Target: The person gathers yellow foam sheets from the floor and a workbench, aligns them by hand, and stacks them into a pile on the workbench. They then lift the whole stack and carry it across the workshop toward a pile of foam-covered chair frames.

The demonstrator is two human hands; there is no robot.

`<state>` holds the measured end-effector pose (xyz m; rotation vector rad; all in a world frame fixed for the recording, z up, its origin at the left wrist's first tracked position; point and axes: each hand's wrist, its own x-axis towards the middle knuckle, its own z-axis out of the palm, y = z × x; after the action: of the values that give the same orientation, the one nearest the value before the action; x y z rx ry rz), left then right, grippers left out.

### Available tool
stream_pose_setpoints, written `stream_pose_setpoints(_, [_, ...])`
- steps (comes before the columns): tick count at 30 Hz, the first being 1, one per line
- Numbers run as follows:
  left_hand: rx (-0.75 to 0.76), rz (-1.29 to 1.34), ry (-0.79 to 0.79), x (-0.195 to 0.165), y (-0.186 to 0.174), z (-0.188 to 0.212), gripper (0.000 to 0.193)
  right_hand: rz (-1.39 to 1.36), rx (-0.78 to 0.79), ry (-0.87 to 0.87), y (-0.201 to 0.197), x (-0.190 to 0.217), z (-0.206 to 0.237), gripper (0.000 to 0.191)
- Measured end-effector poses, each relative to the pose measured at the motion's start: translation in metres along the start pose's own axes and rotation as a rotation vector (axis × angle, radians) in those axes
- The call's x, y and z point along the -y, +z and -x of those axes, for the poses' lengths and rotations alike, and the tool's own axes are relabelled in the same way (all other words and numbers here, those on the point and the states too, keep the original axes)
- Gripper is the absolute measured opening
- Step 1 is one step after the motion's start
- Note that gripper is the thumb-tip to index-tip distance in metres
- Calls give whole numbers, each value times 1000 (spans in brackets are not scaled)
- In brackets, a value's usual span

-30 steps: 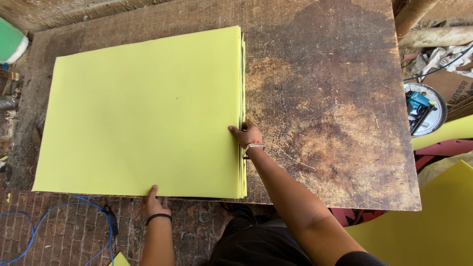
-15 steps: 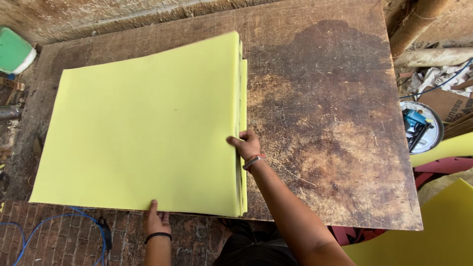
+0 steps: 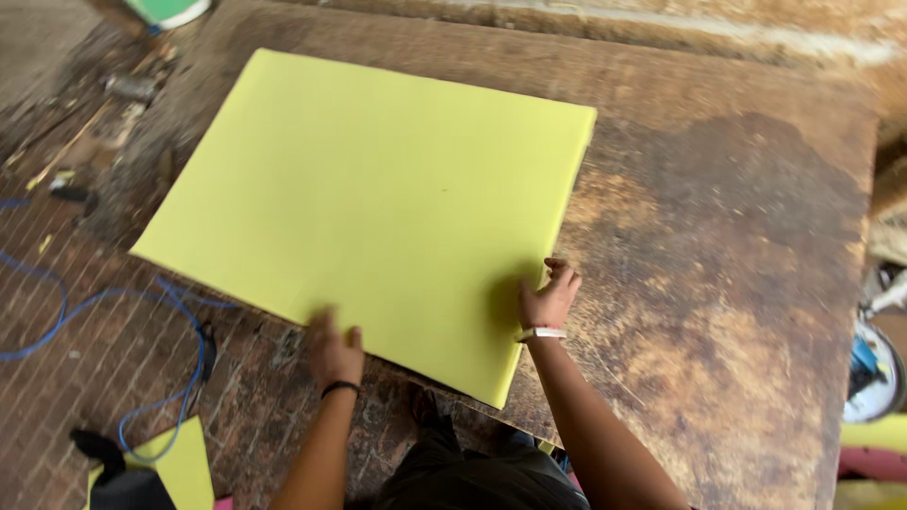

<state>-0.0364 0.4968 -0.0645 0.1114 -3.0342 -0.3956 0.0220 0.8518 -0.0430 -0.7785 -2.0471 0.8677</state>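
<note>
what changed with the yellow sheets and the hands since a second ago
The stack of yellow sheets now lies turned at an angle on the wooden table, its near corner overhanging the edge. The left hand has moved up onto the sheets' near edge and is blurred. The right hand stays at the right edge, fingers on it.

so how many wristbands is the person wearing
2: a black wristband on the left hand by the sheet's near edge, a white wristband on the right hand at its right edge.

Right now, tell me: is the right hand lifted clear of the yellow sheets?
No. The right hand rests against the right edge of the yellow sheets on the wooden table.
</note>
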Motion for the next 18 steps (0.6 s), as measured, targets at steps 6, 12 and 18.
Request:
stream_pose_setpoints(6, [54,161,169,9,1,-15,42,-924,841,270,-47,167,-1,8])
stream_pose_setpoints(12, [199,143,166,15,-30,-30,42,-1462,983,-463,-170,301,-17,10])
stream_pose_setpoints(18, [473,314,284,56,-78,-39,44,-1552,942,-591,-127,390,36,11])
